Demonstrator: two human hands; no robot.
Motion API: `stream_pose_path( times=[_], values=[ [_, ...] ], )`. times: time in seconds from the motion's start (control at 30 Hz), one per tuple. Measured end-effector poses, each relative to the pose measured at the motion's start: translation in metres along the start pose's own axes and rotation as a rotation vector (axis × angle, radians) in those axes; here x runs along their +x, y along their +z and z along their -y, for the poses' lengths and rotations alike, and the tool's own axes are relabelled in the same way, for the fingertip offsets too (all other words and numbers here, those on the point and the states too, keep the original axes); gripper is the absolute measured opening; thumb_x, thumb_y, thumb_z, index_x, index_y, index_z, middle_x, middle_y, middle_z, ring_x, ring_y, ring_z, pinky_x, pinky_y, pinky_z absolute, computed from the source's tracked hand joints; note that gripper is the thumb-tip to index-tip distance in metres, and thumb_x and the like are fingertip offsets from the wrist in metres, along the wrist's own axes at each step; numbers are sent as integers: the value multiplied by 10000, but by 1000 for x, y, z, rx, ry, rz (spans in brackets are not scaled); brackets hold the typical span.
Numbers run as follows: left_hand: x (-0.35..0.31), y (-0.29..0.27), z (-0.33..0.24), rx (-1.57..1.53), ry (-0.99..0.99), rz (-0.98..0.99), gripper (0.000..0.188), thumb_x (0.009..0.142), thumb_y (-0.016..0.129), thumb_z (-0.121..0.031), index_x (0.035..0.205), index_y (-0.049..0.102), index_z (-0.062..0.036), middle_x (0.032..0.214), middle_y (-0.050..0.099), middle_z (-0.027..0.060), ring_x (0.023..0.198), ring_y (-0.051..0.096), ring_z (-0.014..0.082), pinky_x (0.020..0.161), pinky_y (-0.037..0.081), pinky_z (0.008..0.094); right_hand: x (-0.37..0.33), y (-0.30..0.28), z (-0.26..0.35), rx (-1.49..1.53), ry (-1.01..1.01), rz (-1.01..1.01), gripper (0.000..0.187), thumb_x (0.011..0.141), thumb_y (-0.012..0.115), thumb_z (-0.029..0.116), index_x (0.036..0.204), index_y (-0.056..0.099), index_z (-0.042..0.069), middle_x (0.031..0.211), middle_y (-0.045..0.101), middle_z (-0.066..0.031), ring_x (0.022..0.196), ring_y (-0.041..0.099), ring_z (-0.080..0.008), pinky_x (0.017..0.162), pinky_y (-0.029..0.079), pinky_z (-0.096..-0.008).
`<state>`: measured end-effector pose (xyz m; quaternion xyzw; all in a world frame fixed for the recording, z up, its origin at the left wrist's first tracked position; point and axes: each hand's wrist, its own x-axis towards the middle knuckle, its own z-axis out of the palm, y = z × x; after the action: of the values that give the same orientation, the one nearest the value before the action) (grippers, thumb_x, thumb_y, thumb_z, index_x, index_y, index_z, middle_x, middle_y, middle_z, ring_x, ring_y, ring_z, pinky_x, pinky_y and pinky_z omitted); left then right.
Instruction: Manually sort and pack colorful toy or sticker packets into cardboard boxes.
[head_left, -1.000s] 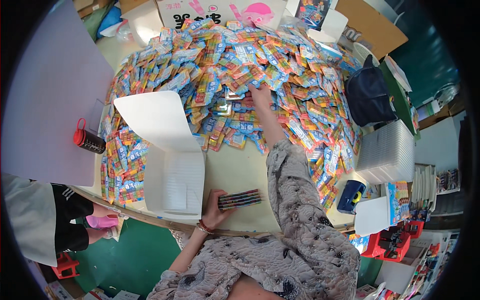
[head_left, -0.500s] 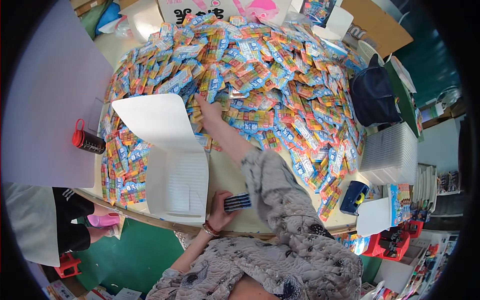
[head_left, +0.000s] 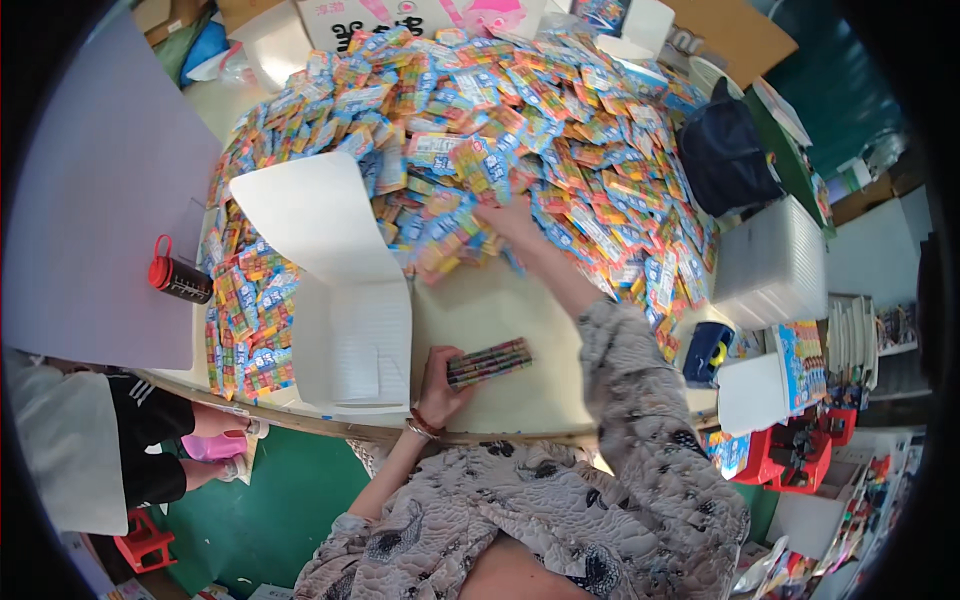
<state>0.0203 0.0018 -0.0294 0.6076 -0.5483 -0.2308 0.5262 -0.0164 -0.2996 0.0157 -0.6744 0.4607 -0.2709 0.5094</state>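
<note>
My left hand (head_left: 441, 388) rests near the table's front edge, its fingers closed round a neat stack of small flat packets (head_left: 490, 363) with multicoloured edges. My right hand (head_left: 510, 220) is over the near side of a big heap of similar packets (head_left: 590, 160), colourful with blue printed tops. At its fingertips a blurred packet (head_left: 445, 238) is gripped, as far as the smeared fingers show. Left of my left hand stands an open white box (head_left: 352, 345), its lid (head_left: 305, 210) folded back over part of the heap. Inside it lie pale flat sheets.
A dark bottle with a red lid (head_left: 183, 282) stands at the left. On the right are a dark blue bag (head_left: 728, 160), stacked clear trays (head_left: 770, 262) and a dark blue tape roll or cup (head_left: 708, 352). Another person's legs (head_left: 150, 435) show at lower left.
My right hand has moved right across the heap, and packets beside it have shifted. My left hand's stack has turned and shows its multicoloured edges. The view has shifted slightly.
</note>
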Motion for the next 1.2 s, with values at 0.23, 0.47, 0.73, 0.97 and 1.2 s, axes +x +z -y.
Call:
stream_pose_path(
  times=[0.23, 0.47, 0.73, 0.97, 1.2],
  values=[
    [12, 3, 0, -36, -25, 29, 577, 647, 834, -86, 1081, 457, -41, 1014, 472, 89, 909, 524, 209, 800, 461, 310, -87, -93, -34, 86, 18, 122, 479, 774, 726, 256, 1151, 564, 8, 992, 644, -58, 853, 608, -143, 725, 503, -312],
    [10, 3, -14, -49, 16, 121, 541, 659, 824, -127, 1072, 482, -47, 1061, 480, 134, 993, 508, 272, 850, 451, 363, -129, -107, -43, 163, 316, 184, 459, 811, 709, 251, 1178, 526, 45, 1032, 626, -40, 907, 615, -143, 668, 527, -297],
    [24, 11, -17, 138, 51, 35, 654, 610, 860, -184, 1130, 471, -105, 1327, 311, 202, 1175, 415, 353, 982, 405, 404, -172, -94, -61, 623, 266, 51, 514, 771, 761, 221, 1176, 506, 33, 1041, 626, -69, 891, 629, -159, 666, 534, -318],
    [22, 7, -12, -160, -12, 140, 745, 579, 875, -122, 1173, 426, -86, 1275, 356, 160, 1239, 403, 304, 1003, 402, 393, -185, -105, -61, 492, 317, 227, 495, 793, 737, 208, 1203, 508, 50, 1059, 621, -42, 904, 614, -150, 757, 520, -298],
    [21, -1, -18, -125, -59, 338, 977, 627, 859, -131, 1384, 244, -70, 1304, 336, 135, 1234, 418, 266, 1000, 409, 373, -169, -124, -50, 430, 174, 172, 454, 782, 741, 231, 1165, 575, 52, 1060, 625, -19, 950, 583, -124, 774, 480, -270]
  ],
)
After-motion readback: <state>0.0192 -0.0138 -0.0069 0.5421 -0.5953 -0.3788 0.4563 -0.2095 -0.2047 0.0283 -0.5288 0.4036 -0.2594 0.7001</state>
